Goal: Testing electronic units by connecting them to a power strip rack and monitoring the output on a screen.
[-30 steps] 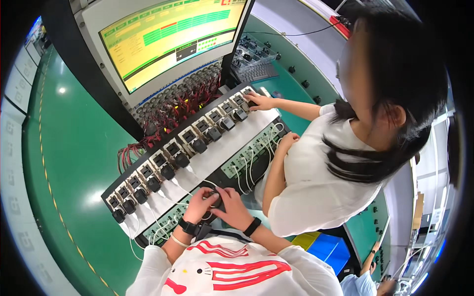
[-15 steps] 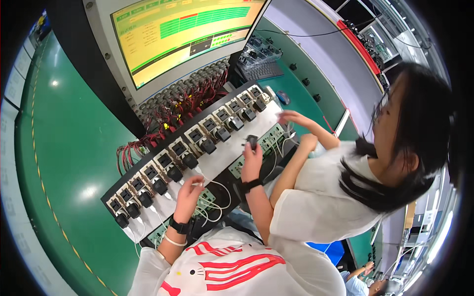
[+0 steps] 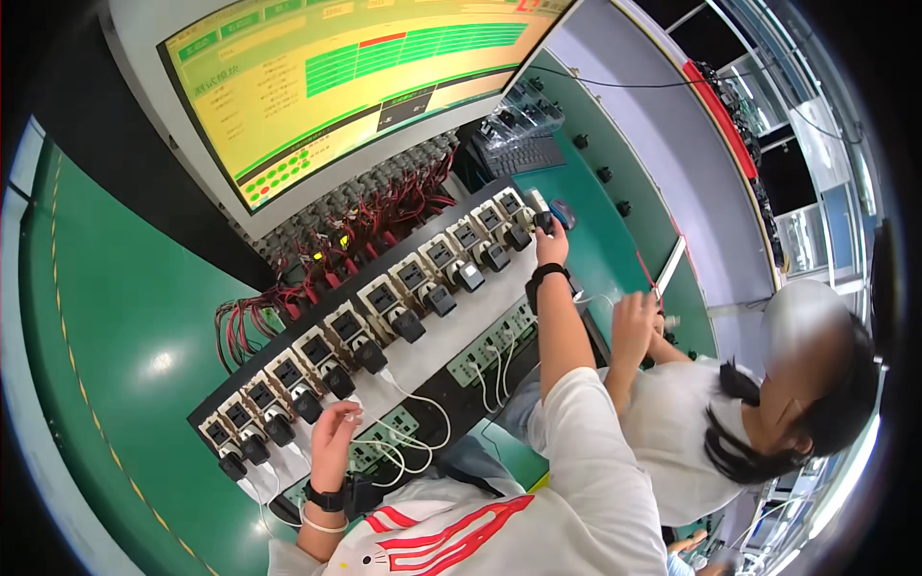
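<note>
Fingers of the right hand (image 3: 551, 252) pinch a small black plug-in adapter (image 3: 544, 222), held over the far end of the test fixture (image 3: 423, 357); how firmly they close on it is hard to tell at this distance. The left hand (image 3: 333, 432) hovers half-open, fingers loosely curled, near the white cables (image 3: 413, 398) at the fixture's near end, seemingly gripping nothing. Black adapters (image 3: 408, 325) sit in a row of sockets. Above stands a yellow-green monitor (image 3: 355, 86). A co-worker's hand (image 3: 634, 322) is raised beside the desk (image 3: 134, 355).
</note>
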A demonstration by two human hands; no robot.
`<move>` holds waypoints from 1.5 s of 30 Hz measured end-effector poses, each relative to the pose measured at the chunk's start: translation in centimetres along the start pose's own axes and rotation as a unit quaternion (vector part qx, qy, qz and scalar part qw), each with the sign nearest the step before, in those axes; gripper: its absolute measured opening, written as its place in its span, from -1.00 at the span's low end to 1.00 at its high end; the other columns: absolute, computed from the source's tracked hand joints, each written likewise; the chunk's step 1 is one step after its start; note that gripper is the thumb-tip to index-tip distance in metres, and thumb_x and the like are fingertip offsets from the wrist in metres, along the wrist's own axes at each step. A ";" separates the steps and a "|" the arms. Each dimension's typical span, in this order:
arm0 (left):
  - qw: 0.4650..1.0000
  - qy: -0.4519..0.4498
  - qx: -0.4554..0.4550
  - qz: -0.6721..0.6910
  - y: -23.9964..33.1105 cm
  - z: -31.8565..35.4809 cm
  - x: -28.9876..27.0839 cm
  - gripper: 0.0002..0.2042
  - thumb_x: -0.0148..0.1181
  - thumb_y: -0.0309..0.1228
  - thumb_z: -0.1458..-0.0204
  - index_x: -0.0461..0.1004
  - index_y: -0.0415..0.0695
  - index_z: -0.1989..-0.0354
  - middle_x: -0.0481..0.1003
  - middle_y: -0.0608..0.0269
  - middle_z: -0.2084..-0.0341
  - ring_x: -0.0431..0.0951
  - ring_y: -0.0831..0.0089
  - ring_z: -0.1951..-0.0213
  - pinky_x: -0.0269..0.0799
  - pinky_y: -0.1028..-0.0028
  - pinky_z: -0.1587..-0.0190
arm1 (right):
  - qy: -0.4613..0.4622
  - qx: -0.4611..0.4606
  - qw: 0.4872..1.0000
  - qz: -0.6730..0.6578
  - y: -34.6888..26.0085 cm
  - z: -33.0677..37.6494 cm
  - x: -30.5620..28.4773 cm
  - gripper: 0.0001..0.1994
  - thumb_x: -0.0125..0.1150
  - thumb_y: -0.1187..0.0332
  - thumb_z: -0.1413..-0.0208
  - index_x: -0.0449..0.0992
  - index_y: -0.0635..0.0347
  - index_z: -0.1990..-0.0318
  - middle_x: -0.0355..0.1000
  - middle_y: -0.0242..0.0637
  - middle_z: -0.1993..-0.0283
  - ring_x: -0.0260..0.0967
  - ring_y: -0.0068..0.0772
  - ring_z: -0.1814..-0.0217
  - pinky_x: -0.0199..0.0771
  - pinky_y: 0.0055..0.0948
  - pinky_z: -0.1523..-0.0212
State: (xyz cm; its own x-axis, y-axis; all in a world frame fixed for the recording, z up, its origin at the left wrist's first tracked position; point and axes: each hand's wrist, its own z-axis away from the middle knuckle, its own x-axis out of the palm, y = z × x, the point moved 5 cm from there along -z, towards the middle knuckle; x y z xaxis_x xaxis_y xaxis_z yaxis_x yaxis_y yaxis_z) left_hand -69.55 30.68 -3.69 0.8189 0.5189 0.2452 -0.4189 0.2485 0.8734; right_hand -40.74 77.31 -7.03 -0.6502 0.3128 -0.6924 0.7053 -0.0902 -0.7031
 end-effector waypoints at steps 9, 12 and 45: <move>0.999 0.034 -0.006 -0.025 0.3 -0.5 0.5 -0.81 -0.05 -0.48 -0.10 0.40 -0.24 0.15 0.46 0.28 0.28 0.42 0.55 0.27 0.31 0.56 0.16 | -0.060 -0.093 0.979 0.170 -1.4 -0.4 0.7 -0.51 0.29 0.42 0.12 0.41 -0.04 -0.06 0.40 -0.09 0.14 0.34 0.01 -0.01 0.35 -0.17 0.01; 0.999 0.023 -0.007 -0.042 0.5 -0.2 1.8 -0.81 -0.04 -0.48 -0.11 0.40 -0.25 0.14 0.46 0.27 0.28 0.42 0.53 0.25 0.32 0.54 0.15 | -0.107 -0.091 0.963 0.230 -1.9 -0.9 0.6 -0.39 0.29 0.39 0.13 0.30 0.01 -0.18 0.42 -0.02 0.11 0.36 0.05 0.02 0.36 -0.18 0.00; 0.829 -0.094 0.138 -0.534 2.3 -15.0 10.9 -0.57 0.14 -0.27 0.00 0.41 -0.23 -0.03 0.45 -0.09 0.05 0.43 0.02 -0.01 0.32 0.24 -0.07 | -0.438 -0.003 0.791 -0.427 -10.5 27.8 -14.1 -0.73 -0.09 0.13 -0.24 0.29 0.14 0.13 -0.01 -0.57 0.51 -0.12 -0.76 0.52 -0.09 -0.72 0.51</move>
State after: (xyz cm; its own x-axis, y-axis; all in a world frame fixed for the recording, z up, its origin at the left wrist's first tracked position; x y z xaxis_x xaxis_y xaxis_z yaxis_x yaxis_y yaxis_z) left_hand -67.49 49.18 -5.29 0.7228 -0.0194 -0.6908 0.6681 0.2749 0.6914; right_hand -46.86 47.60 5.62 -0.8340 -0.5192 0.1868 -0.0976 -0.1943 -0.9761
